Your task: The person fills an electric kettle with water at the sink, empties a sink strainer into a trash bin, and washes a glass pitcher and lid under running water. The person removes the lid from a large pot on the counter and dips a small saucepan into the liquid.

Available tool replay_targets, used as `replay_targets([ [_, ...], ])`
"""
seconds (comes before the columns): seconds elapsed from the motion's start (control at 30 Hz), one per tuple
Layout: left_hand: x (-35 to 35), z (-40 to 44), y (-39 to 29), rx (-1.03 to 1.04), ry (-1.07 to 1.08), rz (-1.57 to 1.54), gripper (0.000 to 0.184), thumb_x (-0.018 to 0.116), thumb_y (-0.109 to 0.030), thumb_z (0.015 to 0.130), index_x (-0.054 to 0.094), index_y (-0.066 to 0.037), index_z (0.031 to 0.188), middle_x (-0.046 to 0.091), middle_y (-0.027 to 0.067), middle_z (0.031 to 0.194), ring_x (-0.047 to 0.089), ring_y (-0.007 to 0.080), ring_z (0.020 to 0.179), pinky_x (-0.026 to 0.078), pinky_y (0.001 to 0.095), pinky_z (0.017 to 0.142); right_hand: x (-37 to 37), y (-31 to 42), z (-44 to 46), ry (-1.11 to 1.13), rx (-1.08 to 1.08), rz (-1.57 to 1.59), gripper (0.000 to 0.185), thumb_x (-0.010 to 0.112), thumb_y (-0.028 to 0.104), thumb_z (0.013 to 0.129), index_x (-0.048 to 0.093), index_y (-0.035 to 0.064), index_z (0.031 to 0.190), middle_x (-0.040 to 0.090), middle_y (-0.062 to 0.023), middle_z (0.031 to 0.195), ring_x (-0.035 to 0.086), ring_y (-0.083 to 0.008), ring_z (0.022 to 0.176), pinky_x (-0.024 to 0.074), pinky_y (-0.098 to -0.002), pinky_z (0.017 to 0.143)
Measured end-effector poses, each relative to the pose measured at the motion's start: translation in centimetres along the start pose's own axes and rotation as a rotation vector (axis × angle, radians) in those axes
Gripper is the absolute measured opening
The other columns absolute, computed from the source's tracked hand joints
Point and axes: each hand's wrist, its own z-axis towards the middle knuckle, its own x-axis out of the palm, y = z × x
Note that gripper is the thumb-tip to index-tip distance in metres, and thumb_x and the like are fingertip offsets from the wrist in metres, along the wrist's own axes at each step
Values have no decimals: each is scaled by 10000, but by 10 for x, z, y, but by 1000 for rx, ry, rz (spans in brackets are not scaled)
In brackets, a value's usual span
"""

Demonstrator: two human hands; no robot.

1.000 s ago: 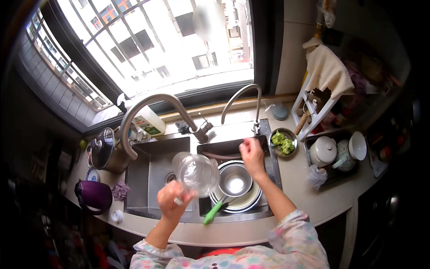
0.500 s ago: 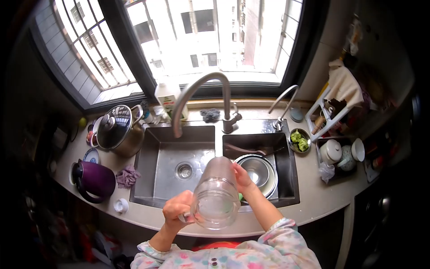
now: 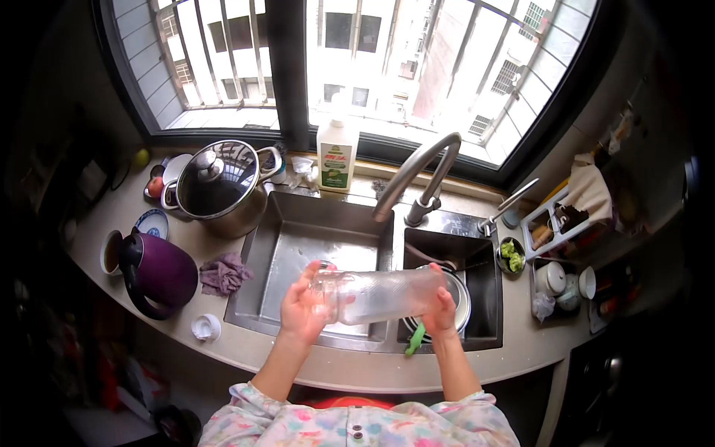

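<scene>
A clear, ridged jug [image 3: 383, 295] lies on its side in the air above the front of the double sink. My left hand [image 3: 302, 305] is closed around its left end, and my right hand [image 3: 441, 305] grips the right end. No liquid shows inside it. Beneath the jug is the left sink basin [image 3: 313, 212], with a wet steel floor. Close below my right hand, stacked bowls [image 3: 463, 309] sit in the right basin [image 3: 484, 298]. A green handle-like piece [image 3: 415, 339] pokes over the front rim there.
A steel faucet [image 3: 417, 167] arches over the sink. To the left stand a lidded pot [image 3: 223, 197], a purple kettle [image 3: 165, 272], a crumpled cloth [image 3: 225, 273] and a white cap [image 3: 206, 327]. Behind is a white bottle [image 3: 337, 153]; a bowl of greens [image 3: 512, 255] is at right.
The jug has turned from pointing away from me to lying sideways. My left hand has moved up to its left end, my right hand to the right end. The view has shifted.
</scene>
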Motion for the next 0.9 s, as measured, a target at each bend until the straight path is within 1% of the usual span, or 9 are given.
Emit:
replay_targets([
  [0.1, -108, 47, 2, -279, -242, 113, 293, 438, -289, 887, 533, -57, 1040, 535, 150, 1015, 497, 371, 1051, 414, 556, 873, 27, 26, 3, -7, -180, -433, 773, 679, 342, 635, 382, 107, 1309, 481, -86, 1108, 489, -221, 1040, 395, -364, 913],
  [0.17, -165, 66, 15, -580, -69, -714, 316, 398, -303, 910, 541, -48, 1030, 548, 146, 916, 558, 362, 877, 444, 563, 814, 46, 37, 5, 27, -331, -812, 782, 701, 331, 607, 409, 95, 1293, 458, -97, 1119, 472, -226, 1051, 379, -358, 916],
  [0.23, -168, 82, 25, -334, -372, -72, 323, 381, -295, 914, 537, -45, 1046, 551, 148, 897, 563, 346, 830, 446, 555, 814, 66, 42, 8, 102, -558, -1290, 778, 720, 314, 588, 436, 79, 1274, 433, -112, 1131, 451, -233, 1061, 372, -349, 901],
  [0.4, -148, 82, 32, -272, -339, -196, 403, 306, -260, 916, 496, 4, 1153, 522, 213, 1165, 503, 366, 1081, 406, 515, 918, 107, 38, -3, 210, -670, -1409, 749, 750, 296, 560, 490, 54, 1220, 394, -160, 1126, 436, -277, 1018, 378, -380, 869],
  [0.5, -148, 84, 33, -213, -522, -144, 394, 327, -255, 908, 497, 5, 1152, 525, 212, 1154, 505, 366, 1074, 402, 519, 921, 120, 34, -10, 254, -711, -1389, 767, 754, 282, 555, 472, 75, 1237, 390, -171, 1141, 438, -288, 1012, 387, -388, 853],
  [0.57, -148, 81, 30, -204, -498, -146, 378, 347, -259, 902, 521, -4, 1120, 545, 210, 1118, 523, 378, 1038, 411, 522, 906, 123, 34, -12, 278, -789, -1452, 790, 783, 221, 519, 472, 98, 1236, 373, -186, 1154, 507, -291, 941, 440, -382, 805],
  [0.83, -131, 56, 10, -264, -464, -92, 326, 388, -288, 903, 571, -33, 994, 575, 164, 920, 571, 348, 867, 468, 514, 791, 113, 24, -25, 188, -693, -1321, 803, 741, 217, 532, 436, 75, 1261, 368, -170, 1143, 432, -292, 1040, 397, -392, 863],
  [0.87, -132, 54, 7, -271, -455, -108, 324, 391, -291, 904, 572, -36, 989, 568, 156, 909, 573, 347, 853, 470, 514, 782, 109, 20, -27, 188, -660, -1299, 836, 758, 394, 617, 406, 54, 1294, 344, -121, 1185, 389, -233, 1081, 327, -344, 918],
  [0.9, -133, 51, 4, -278, -447, -123, 322, 395, -294, 904, 573, -38, 983, 561, 147, 899, 574, 345, 839, 472, 514, 774, 110, 18, -29, 191, -649, -1286, 842, 758, 393, 616, 400, 50, 1297, 344, -121, 1186, 388, -237, 1088, 323, -345, 924],
])
